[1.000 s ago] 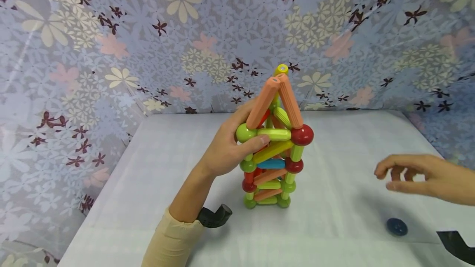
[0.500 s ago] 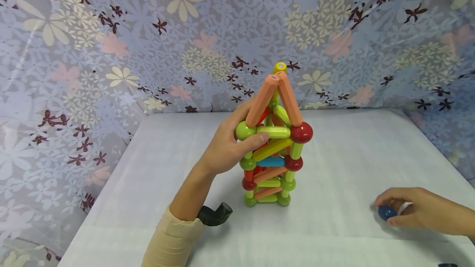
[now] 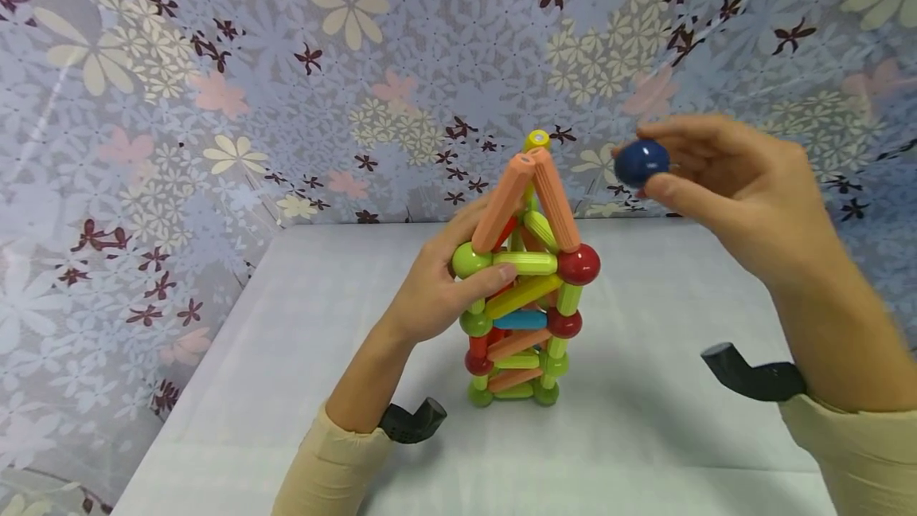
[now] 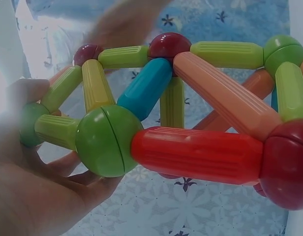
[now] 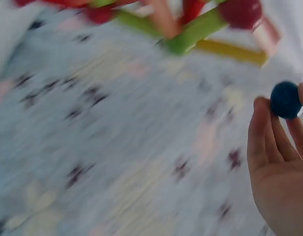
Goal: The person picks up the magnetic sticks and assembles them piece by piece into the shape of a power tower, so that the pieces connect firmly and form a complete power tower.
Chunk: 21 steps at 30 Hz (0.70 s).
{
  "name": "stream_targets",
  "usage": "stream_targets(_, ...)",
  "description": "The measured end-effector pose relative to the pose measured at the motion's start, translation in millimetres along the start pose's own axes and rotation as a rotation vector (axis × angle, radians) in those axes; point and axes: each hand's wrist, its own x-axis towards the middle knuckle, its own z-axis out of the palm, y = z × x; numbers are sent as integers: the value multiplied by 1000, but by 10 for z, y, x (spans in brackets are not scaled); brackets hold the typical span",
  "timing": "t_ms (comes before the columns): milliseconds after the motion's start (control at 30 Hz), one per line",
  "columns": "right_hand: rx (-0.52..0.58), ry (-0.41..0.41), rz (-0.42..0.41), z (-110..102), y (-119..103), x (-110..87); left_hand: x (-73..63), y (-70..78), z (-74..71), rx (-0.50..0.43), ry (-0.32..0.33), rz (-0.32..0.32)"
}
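Note:
A tower of coloured rods and balls point(image 3: 525, 263) stands upright on the table, its sloping orange rods and a yellow rod leaning together at the top. My left hand point(image 3: 444, 285) grips its upper left part, the thumb lying over a light green rod near a green ball point(image 3: 471, 260). In the left wrist view that hand curls round the green end of the tower. My right hand point(image 3: 745, 189) pinches a dark blue ball point(image 3: 641, 163) between thumb and fingers, to the right of the tower's tip and apart from it. The right wrist view shows the blue ball point(image 5: 286, 100) at the fingertips.
A white cloth covers the table point(image 3: 645, 436). Behind it rises a flowered fabric backdrop point(image 3: 430, 62). Black wrist-worn devices sit on the left wrist point(image 3: 413, 420) and the right wrist point(image 3: 755, 373).
The right hand came down to the blue ball on the table at the right, took hold of it, and lifted it up and leftward towards the tower's top. The left hand stays put.

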Motion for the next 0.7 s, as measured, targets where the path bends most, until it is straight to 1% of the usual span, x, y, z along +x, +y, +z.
stream_targets(67, 92, -15, -129, 151, -158, 238, -6, 0, -3, -1, 4, 1)
stream_targets(100, 89, -28, -179, 221, -222, 336, -9, 0, -4, -3, 7, 2)
stream_targets(133, 50, -41, -223, 283, -276, 422, -12, -1, -5, -7, 9, 3)
stream_targets(200, -4, -65, -268, 394, -334, 539, -20, -4, -7, -12, 11, 6)
stream_targets(300, -106, -115, -287, 501, -337, 603, -28, -8, -9, -14, 7, 15)
stream_targets(333, -122, -130, -289, 524, -324, 606, -30, -10, -9, -11, 4, 17)
stream_targets(467, -132, -164, -290, 546, -280, 598, -27, -7, -9, 5, -1, 15)
stream_targets(700, -135, -223, -337, 484, -284, 652, -15, 8, -24, 20, -11, 22)
